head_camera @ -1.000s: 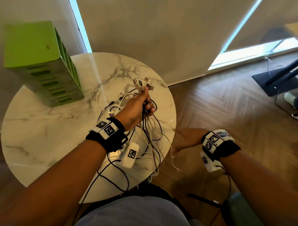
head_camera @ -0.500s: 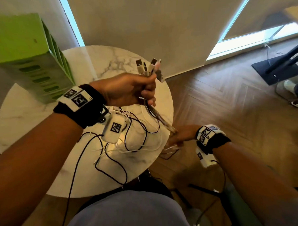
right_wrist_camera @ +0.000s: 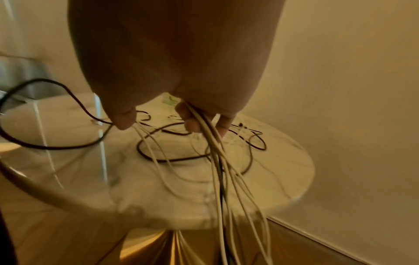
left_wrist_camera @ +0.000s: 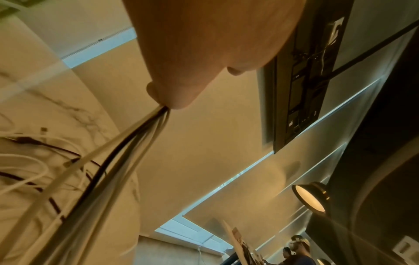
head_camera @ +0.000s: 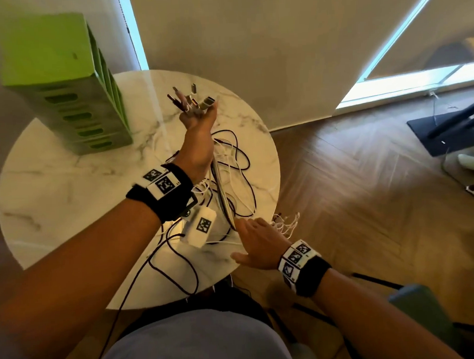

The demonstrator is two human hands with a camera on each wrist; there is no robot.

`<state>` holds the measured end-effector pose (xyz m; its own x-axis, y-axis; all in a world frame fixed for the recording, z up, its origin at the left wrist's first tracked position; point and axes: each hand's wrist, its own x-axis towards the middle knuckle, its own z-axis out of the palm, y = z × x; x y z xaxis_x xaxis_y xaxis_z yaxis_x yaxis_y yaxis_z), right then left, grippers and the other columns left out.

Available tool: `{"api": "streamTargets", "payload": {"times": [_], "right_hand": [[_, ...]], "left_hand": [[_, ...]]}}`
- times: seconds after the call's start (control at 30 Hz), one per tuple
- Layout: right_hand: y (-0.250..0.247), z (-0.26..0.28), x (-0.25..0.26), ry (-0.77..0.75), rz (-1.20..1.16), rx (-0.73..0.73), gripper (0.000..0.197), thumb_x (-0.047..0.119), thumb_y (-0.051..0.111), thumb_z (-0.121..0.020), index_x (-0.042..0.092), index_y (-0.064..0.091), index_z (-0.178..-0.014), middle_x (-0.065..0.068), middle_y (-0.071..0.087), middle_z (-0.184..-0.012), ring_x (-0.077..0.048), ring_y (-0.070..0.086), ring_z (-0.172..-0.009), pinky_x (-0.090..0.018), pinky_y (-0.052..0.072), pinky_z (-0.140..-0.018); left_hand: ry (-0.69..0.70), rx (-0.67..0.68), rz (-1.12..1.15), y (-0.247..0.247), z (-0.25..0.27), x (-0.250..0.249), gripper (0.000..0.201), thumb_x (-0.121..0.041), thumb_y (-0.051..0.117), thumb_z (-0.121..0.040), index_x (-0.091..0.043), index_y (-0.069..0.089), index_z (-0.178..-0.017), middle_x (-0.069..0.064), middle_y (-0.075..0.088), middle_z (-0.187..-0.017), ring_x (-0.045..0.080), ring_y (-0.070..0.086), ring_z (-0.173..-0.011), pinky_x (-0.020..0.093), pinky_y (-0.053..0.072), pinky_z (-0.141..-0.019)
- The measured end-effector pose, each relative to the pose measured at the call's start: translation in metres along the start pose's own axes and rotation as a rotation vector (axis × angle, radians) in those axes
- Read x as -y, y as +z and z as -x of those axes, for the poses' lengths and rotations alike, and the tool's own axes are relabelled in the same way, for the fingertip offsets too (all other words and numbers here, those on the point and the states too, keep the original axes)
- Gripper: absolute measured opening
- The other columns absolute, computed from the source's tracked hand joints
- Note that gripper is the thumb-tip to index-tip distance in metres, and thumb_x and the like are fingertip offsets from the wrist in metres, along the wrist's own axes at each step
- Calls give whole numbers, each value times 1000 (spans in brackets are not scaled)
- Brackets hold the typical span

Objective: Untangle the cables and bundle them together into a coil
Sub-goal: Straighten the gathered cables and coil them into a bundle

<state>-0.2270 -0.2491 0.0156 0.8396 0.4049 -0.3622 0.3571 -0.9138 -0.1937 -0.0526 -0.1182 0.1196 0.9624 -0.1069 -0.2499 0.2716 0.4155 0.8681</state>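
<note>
My left hand (head_camera: 198,124) is raised over the round marble table (head_camera: 68,203) and grips a bundle of black and white cables, whose plugs (head_camera: 191,100) fan out above its fingers. From that fist (left_wrist_camera: 172,100) the cable bundle (head_camera: 223,196) runs taut down toward me. My right hand (head_camera: 257,241) is at the table's near right edge; its fingers (right_wrist_camera: 192,123) curl round the white strands (right_wrist_camera: 217,154), which trail down past the rim. More loops of loose cable (head_camera: 240,163) lie on the marble between both hands.
A tall green slotted box (head_camera: 60,86) stands at the table's back left. The white wrist-camera unit (head_camera: 202,227) and its black lead (head_camera: 174,266) hang over the near part of the table. Wooden floor and a black stand base (head_camera: 445,126) are to the right.
My left hand has lifted and reached farther over the table, drawing the bundle taut. My right hand has come up from below the rim to the table edge and taken the strands.
</note>
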Motion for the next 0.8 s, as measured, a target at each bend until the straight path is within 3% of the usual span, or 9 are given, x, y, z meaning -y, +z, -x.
{"api": "streamTargets", "payload": {"times": [0.07,0.13,0.17,0.27,0.43,0.53,0.6,0.7,0.8], "right_hand": [[-9,-4,9,-30,-135,94,84,60,49,-97,1,24,-150,-17,50,-138,-34,52,-122,-44,37,-105],[-22,-9,9,-19,-251,227,76,62,48,-97,6,31,-146,-16,48,-137,-32,47,-123,-42,35,-102],[-30,-16,7,-18,-279,281,68,64,48,-96,10,40,-136,-14,49,-132,-31,47,-120,-40,35,-99],[-60,-40,5,25,-370,184,60,77,40,-91,20,50,-109,-9,54,-115,-25,49,-106,-46,43,-98],[-126,-84,39,-4,-787,8,58,51,51,-101,19,37,-147,2,57,-123,-12,53,-105,-32,42,-93],[-143,-103,65,-44,-958,32,22,28,46,-106,8,52,-110,-3,61,-84,-19,59,-76,-42,49,-81],[-155,-108,81,-20,-1132,76,20,20,43,-105,12,44,-87,2,45,-67,-15,45,-60,-42,43,-71],[-173,-109,96,-32,-1341,128,25,15,38,-105,16,39,-80,6,32,-60,-10,35,-51,-33,38,-60],[-193,-108,108,-77,-1431,167,30,16,37,-103,18,37,-73,2,23,-64,-12,25,-52,-30,30,-55]], "left_hand": [[-24,-26,-31,-13,0,-4,18,-30,56,-103,-32,40,-95,-10,44,-94,37,57,-104,20,38,-65],[-50,32,-2,-27,0,-12,21,-25,50,-106,-29,38,-89,-9,38,-75,15,42,-59,21,26,-56],[-84,84,26,-35,-1,-19,23,-25,48,-106,-27,37,-87,-9,35,-69,9,29,-54,22,23,-54],[-264,275,10,-56,4,-37,29,-29,43,-105,-24,38,-77,-7,29,-63,10,21,-54,23,22,-51],[-247,403,-230,-80,22,-55,24,-24,43,-99,-18,47,-77,-6,44,-62,12,49,-64,31,42,-75],[-63,339,-498,-94,30,-64,23,-24,47,-99,-14,64,-86,-4,69,-84,11,63,-89,32,43,-91],[-11,319,-355,-106,34,-69,20,-31,55,-92,-16,69,-93,2,71,-102,17,60,-103,33,44,-96],[1,382,-37,-132,46,-64,60,-47,70,-75,-9,62,-121,19,60,-131,26,57,-113,39,47,-98],[-198,537,4,-145,66,-31,59,-49,77,-74,-16,68,-122,11,67,-118,17,64,-103,34,48,-91]]}}
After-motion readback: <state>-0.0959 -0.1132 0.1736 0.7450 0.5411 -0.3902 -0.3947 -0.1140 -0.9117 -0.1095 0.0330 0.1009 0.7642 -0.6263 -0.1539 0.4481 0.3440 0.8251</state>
